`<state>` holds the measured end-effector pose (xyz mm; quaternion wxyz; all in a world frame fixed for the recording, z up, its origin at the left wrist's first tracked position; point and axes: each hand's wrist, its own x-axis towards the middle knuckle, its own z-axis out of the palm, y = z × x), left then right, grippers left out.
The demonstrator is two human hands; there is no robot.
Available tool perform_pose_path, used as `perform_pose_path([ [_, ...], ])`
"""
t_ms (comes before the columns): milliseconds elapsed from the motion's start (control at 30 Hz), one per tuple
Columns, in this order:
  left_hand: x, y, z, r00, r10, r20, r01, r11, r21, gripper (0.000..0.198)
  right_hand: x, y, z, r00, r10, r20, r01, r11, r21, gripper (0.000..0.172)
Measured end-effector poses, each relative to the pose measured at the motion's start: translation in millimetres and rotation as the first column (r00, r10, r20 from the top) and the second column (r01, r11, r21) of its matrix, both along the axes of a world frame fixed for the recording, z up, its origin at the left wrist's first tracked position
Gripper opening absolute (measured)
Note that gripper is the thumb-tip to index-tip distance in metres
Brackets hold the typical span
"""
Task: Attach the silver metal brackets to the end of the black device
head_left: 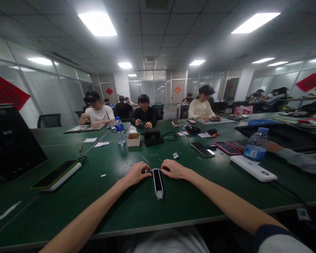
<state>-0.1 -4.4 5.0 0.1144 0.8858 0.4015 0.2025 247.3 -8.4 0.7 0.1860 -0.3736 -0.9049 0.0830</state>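
At the far left stands one dark screen panel [13,140]. Just beside it lies one phone [55,173] in a green case, stacked on a white slab. Beyond, on the green table [137,214], are two white paper slips [96,142], the first of two water bottles [119,130] and one small cardboard box [133,139].

In the middle, the left hand [137,173] and the right hand [175,168] rest on the table, close together but not touching. Their curled fingers meet the far end of one slim black-and-white device [157,182]. Whether they grip it or only touch it cannot be told.

The device lies flat between the hands, near the table's front edge. Its long axis runs straight away from the person, and its silvery tip points back towards the person.

To the right lie three phones in a row: one black phone [202,149] and two red-cased phones [231,147]. Past them stands the second water bottle [255,145], just behind one white power bank [253,168]. A co-worker's hand [272,146] reaches in at the bottle. Three people sit across the table.
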Motion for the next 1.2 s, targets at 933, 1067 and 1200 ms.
perform_pose_path([
  [933, 3, -4, -2.6, 0.995, 0.014, -0.095, -0.006, 0.997, 0.074, 0.010, 38, 26, 5.5, 0.909, -0.336, -0.248, 0.364, 0.928, 0.078, 0.014],
  [1067, 4, -3, -3.3, 0.995, 0.008, -0.102, 0.002, 0.995, 0.098, 0.009, 9, 1, 10.3, 0.953, -0.264, -0.151, 0.273, 0.961, 0.045, 0.016],
  [1200, 5, -3, -5.0, 0.994, 0.019, -0.109, -0.004, 0.991, 0.137, 0.007, -9, -12, 9.7, 0.966, -0.257, -0.030, 0.256, 0.967, -0.007, 0.018],
])
